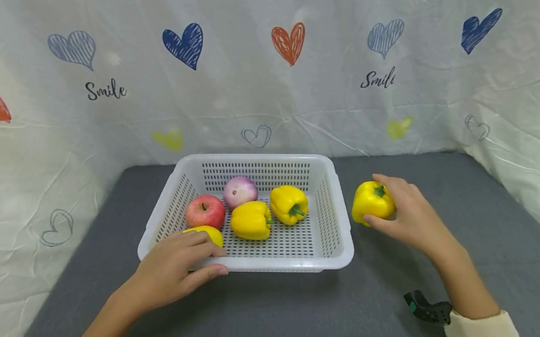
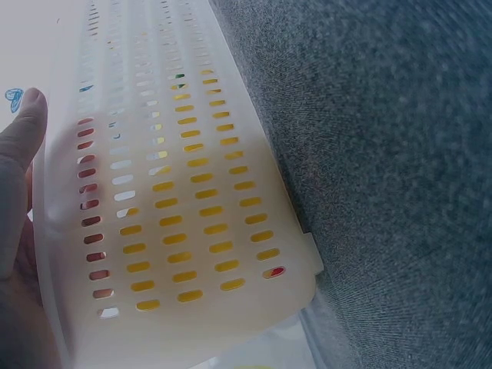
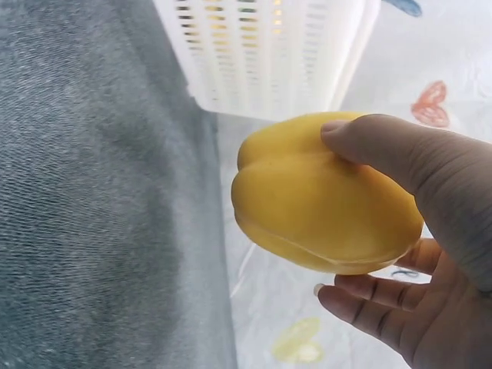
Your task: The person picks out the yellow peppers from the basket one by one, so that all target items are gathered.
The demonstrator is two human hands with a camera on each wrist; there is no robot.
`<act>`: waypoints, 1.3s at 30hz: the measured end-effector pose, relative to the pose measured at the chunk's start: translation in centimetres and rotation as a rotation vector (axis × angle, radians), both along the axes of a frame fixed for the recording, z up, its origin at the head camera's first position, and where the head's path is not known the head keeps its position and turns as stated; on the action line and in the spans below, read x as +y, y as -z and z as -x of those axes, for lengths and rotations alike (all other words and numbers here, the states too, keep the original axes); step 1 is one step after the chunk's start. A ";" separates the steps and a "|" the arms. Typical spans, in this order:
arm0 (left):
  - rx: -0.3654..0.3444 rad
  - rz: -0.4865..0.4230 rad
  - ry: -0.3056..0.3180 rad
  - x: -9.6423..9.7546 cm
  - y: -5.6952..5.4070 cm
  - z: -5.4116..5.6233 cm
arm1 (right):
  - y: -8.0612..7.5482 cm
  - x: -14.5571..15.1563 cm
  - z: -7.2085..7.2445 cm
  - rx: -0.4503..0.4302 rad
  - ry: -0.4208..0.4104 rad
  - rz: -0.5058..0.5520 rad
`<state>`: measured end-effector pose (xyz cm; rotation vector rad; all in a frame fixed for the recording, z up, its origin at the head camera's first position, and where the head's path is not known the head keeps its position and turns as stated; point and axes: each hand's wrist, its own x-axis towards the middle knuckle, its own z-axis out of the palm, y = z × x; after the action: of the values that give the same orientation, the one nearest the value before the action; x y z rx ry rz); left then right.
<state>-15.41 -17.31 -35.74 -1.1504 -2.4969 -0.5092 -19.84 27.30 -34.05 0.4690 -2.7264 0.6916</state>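
Note:
My right hand (image 1: 411, 214) holds a yellow bell pepper (image 1: 373, 203) between thumb and fingers, just right of the white plastic basket (image 1: 335, 258). Its green stem shows in the head view, while the right wrist view shows the smooth lobed side. At the basket's near left rim, my left hand (image 1: 173, 267) grips the edge, thumb outside and fingers over the inside. Within the basket lie a red apple (image 1: 205, 211), a purple onion (image 1: 240, 192) and two yellow bell peppers (image 1: 251, 220) (image 1: 288, 204). Another yellow item (image 1: 209, 233) is partly hidden behind my left fingers.
The basket stands on a dark grey cloth-covered table (image 1: 280, 319). A white curtain (image 1: 228, 93) printed with hearts and "Smile" hangs behind the table and along its sides. A black strap (image 1: 429, 309) is near my right wrist.

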 end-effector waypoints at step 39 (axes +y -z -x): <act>0.008 0.002 -0.002 0.0 0.1 0.1 | 2.7 0.5 1.5 -0.050 0.017 -0.010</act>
<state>-15.47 -17.30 -35.88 -1.1479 -2.4923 -0.5004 -21.33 27.83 -36.75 0.4360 -2.7780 0.6952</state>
